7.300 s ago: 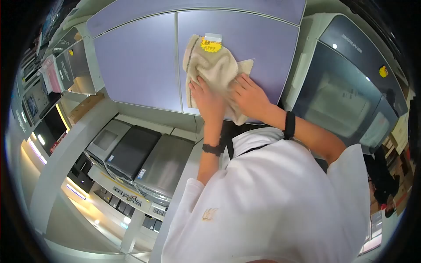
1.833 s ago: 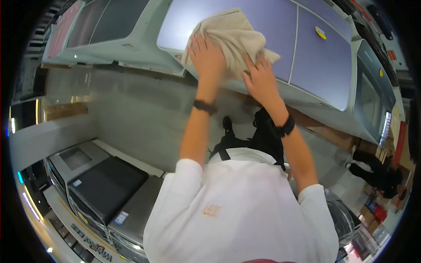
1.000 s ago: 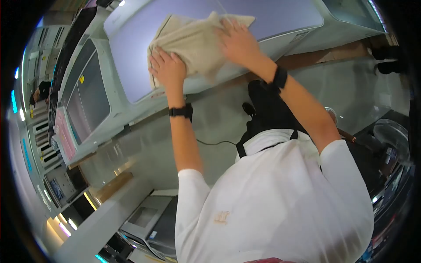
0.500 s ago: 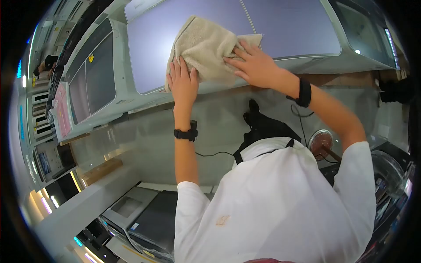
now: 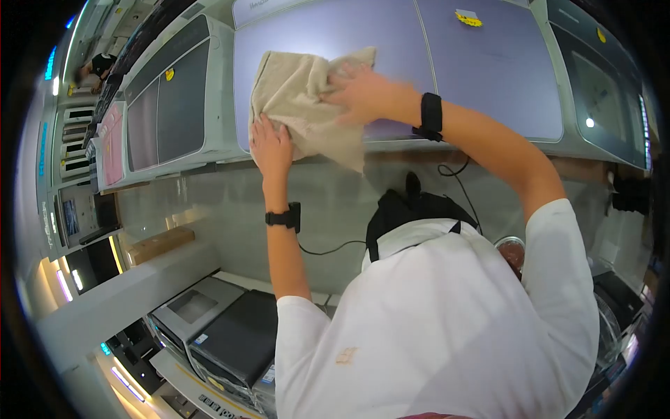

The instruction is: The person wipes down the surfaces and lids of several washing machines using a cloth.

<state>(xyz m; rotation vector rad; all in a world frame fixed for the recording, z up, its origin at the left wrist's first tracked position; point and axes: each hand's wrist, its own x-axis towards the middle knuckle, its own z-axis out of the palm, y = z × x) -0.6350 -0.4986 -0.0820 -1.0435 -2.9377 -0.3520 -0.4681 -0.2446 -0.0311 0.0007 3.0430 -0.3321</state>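
Observation:
A beige towelling cloth [image 5: 296, 94] lies over the left part of a lilac glossy lid [image 5: 349, 28] on what looks like a twin-tub washing machine. One corner of the cloth droops over the machine's front edge. My left hand [image 5: 272, 148] rests flat on the cloth's lower left part, fingers stretched out. On the cloth's upper right side lies my right hand [image 5: 366, 96], smeared by motion but with its fingers spread. Both wrists wear black bands.
A yellow tag [image 5: 468, 19] sits on the right lid. Similar machines stand at left [image 5: 171, 105] and right [image 5: 604, 91]. Behind me are a boxy dark appliance [image 5: 234, 335] and a round-seated stool [image 5: 511, 253]. A black cable [image 5: 460, 192] crosses the floor. Another person [image 5: 98, 68] is far left.
My right hand has moved left across the lid, pulling its side of the cloth along. The cloth now bunches and hangs over the front edge. The view has shifted, showing the yellow tag.

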